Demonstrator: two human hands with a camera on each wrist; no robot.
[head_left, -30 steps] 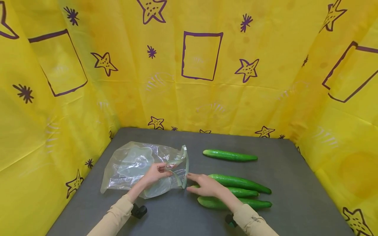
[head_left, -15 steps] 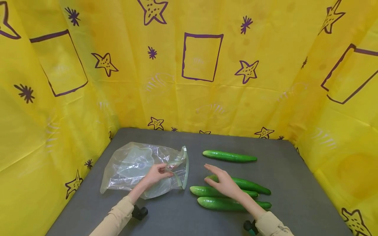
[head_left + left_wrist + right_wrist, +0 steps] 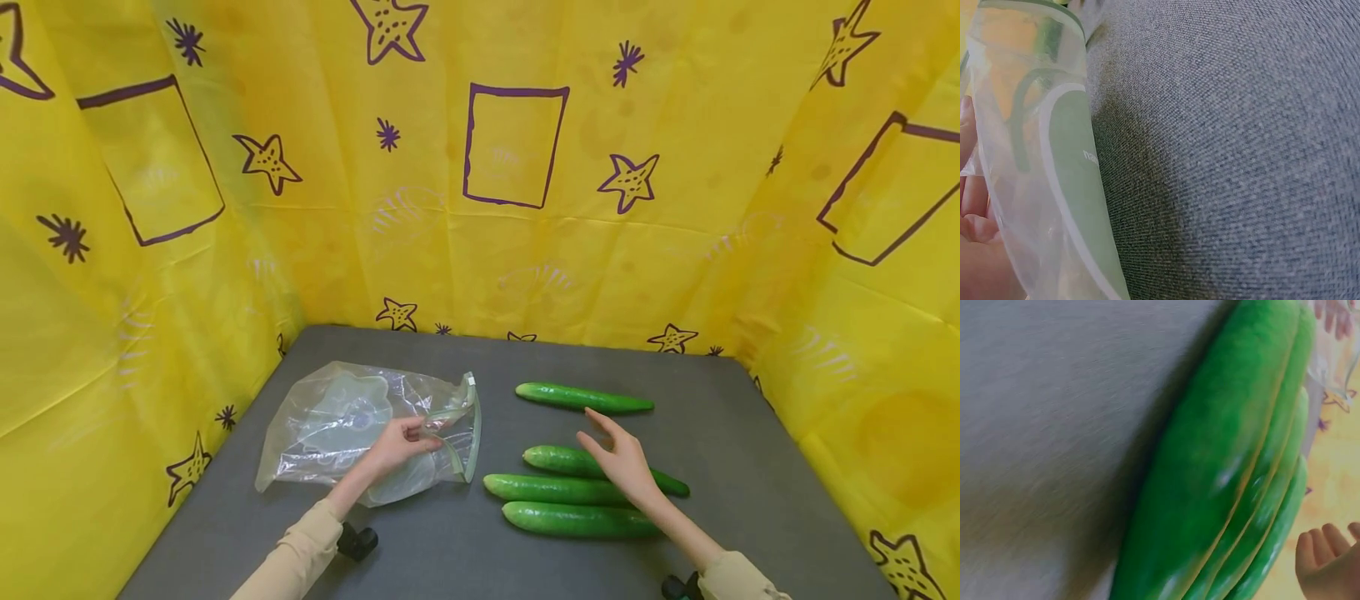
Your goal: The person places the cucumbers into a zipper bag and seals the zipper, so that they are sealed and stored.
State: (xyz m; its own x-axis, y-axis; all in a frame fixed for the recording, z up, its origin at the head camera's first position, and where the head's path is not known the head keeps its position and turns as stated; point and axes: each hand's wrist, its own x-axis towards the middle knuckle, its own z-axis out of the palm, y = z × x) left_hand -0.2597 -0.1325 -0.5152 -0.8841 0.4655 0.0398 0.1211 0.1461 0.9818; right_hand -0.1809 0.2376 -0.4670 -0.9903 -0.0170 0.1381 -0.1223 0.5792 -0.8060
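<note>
A clear zip bag (image 3: 288, 446) with a pale green printed patch lies on the left side of the table, its green-edged mouth (image 3: 474, 454) facing right and parted. My left hand (image 3: 396, 446) pinches the upper film at that mouth. On the right, my right hand (image 3: 628, 467) hovers over the cucumbers with fingers extended, holding nothing. Its fingertips are just in front of the far cucumber (image 3: 573, 397); whether they touch it I cannot tell. Nearer, a back cucumber (image 3: 555, 457), a middle cucumber (image 3: 547, 487) and a front cucumber (image 3: 566, 518) lie side by side, partly covered by my right hand and forearm.
The grey table (image 3: 450, 550) carries the bag and the cucumbers. Yellow cloth walls (image 3: 517, 267) with purple star drawings enclose its back and both sides. Black wrist devices (image 3: 357, 542) sit under my sleeves.
My right hand has left the bag's mouth and moved right across the cucumbers toward the far one. My left hand and the bag have stayed in place.
</note>
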